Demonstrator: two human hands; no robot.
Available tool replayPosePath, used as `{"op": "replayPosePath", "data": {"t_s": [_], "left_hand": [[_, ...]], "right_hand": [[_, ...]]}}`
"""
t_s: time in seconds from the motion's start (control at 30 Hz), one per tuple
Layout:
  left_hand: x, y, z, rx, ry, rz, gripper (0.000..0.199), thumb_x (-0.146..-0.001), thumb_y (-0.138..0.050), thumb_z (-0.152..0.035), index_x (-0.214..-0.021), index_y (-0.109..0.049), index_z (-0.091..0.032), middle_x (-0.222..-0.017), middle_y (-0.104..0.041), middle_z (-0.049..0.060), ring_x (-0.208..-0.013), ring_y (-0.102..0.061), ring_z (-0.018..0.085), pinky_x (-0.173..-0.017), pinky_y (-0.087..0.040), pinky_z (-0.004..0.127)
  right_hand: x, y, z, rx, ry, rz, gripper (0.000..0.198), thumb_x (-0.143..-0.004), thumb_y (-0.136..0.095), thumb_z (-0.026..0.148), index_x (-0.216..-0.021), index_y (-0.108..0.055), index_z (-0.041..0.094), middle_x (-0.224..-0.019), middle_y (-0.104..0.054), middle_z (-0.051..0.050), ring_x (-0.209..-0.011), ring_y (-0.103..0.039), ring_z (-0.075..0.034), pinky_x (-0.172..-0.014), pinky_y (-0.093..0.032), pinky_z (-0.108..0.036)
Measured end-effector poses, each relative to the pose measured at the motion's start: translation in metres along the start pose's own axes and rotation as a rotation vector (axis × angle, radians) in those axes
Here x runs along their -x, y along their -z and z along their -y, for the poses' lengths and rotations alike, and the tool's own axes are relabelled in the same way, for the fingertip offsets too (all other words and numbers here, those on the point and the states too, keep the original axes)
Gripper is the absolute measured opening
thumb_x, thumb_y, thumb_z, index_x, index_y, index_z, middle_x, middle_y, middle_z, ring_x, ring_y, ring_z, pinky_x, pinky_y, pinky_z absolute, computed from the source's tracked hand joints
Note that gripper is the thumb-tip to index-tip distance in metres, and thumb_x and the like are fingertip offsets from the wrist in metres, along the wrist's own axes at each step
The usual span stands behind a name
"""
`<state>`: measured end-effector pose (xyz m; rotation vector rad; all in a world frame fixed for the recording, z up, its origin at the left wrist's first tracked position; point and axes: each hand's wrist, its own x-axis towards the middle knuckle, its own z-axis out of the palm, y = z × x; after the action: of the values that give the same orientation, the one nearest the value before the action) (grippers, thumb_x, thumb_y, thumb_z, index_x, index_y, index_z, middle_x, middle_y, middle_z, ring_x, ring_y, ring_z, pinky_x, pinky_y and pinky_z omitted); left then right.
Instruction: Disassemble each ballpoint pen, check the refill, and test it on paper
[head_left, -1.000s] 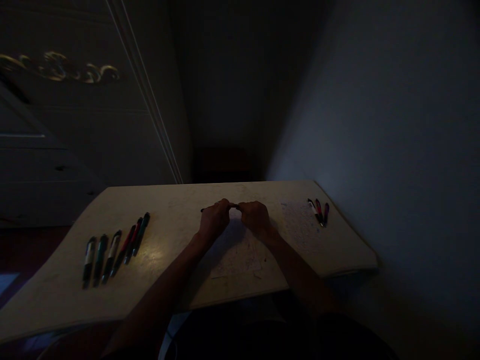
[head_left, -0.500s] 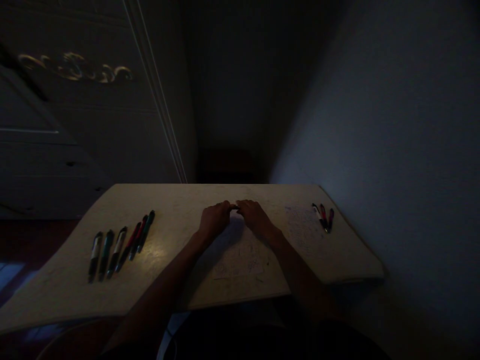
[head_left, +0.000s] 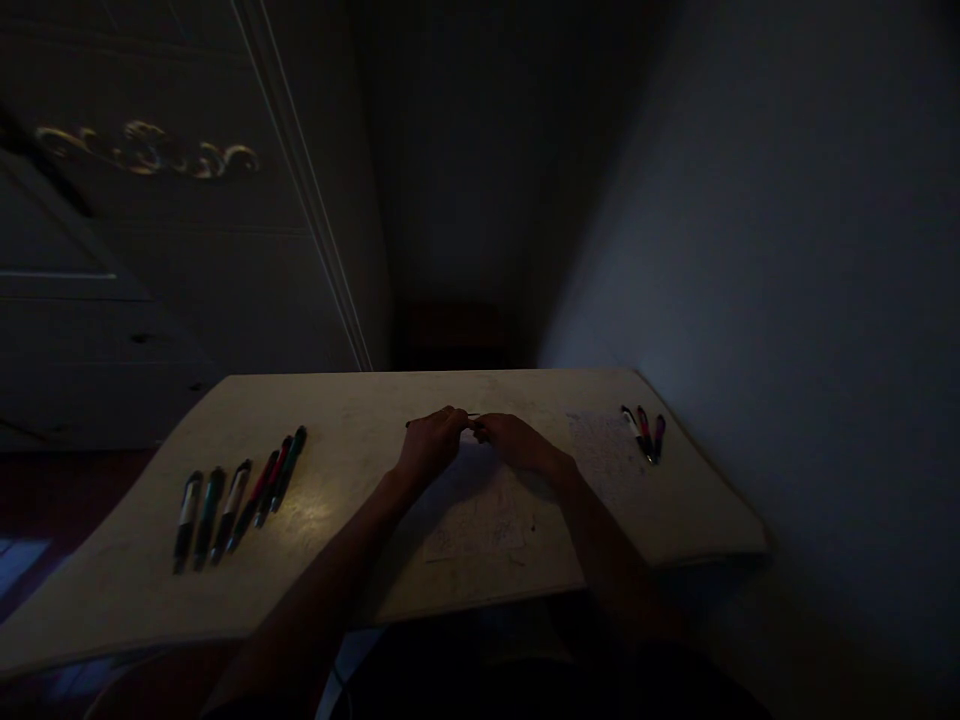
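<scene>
The scene is very dim. My left hand (head_left: 433,440) and my right hand (head_left: 512,440) meet at the middle of a pale table (head_left: 352,560), fingertips together. Between them they pinch a thin dark pen (head_left: 472,421), which lies roughly level; its far end pokes out left of my left hand. Under my hands lies a scribbled sheet of paper (head_left: 480,520). Whether the pen is in one piece or two is hidden by my fingers.
Several pens (head_left: 236,497) lie in a row on the table's left side. Three more pens (head_left: 643,432) lie at the far right near the wall (head_left: 787,300). A dark cabinet with gilt trim (head_left: 150,150) stands behind left.
My hands stayed joined at the table's middle; my right hand has flattened and stretched out a little. The view shifted slightly.
</scene>
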<state>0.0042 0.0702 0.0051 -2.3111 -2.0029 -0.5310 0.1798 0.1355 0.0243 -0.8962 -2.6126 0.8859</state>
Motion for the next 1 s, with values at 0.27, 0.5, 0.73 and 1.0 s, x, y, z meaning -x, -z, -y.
{"op": "replayPosePath", "data": {"t_s": [0.27, 0.5, 0.73, 1.0], "left_hand": [[0.002, -0.013, 0.008, 0.396, -0.263, -0.191, 0.037, -0.085, -0.037, 0.002, -0.104, -0.062, -0.018, -0.082, -0.065, 0.002, -0.067, -0.061, 0.011, -0.064, -0.047, 0.021], [0.001, -0.007, 0.005, 0.258, -0.29, -0.233, 0.023, -0.091, -0.047, -0.005, -0.099, -0.065, -0.017, -0.082, -0.068, 0.005, -0.076, -0.065, 0.016, -0.071, -0.05, 0.027], [0.006, -0.011, 0.008, 0.331, -0.343, -0.39, 0.021, -0.098, -0.045, -0.017, -0.108, -0.064, -0.016, -0.087, -0.072, 0.008, -0.078, -0.069, 0.017, -0.072, -0.054, 0.028], [0.013, -0.016, 0.008, 0.491, -0.444, -0.376, 0.025, -0.098, -0.045, -0.019, -0.115, -0.063, -0.018, -0.089, -0.073, 0.008, -0.075, -0.069, 0.015, -0.068, -0.054, 0.025]], "right_hand": [[0.008, 0.012, -0.008, -0.368, -0.064, 0.158, 0.023, -0.088, -0.053, 0.023, -0.071, -0.066, 0.015, -0.067, -0.069, -0.002, -0.058, -0.059, -0.012, -0.059, -0.044, -0.023], [0.013, 0.019, -0.009, -0.521, -0.085, 0.178, 0.023, -0.081, -0.057, 0.031, -0.066, -0.063, 0.015, -0.062, -0.069, -0.003, -0.049, -0.056, -0.01, -0.054, -0.044, -0.023], [0.016, 0.023, -0.015, -0.669, -0.205, 0.245, 0.023, -0.074, -0.061, 0.036, -0.066, -0.064, 0.014, -0.058, -0.068, -0.004, -0.047, -0.059, -0.012, -0.051, -0.044, -0.023], [0.024, 0.023, -0.011, -0.701, -0.225, 0.34, 0.025, -0.074, -0.062, 0.037, -0.065, -0.064, 0.014, -0.054, -0.067, -0.003, -0.042, -0.054, -0.01, -0.047, -0.036, -0.021]]}}
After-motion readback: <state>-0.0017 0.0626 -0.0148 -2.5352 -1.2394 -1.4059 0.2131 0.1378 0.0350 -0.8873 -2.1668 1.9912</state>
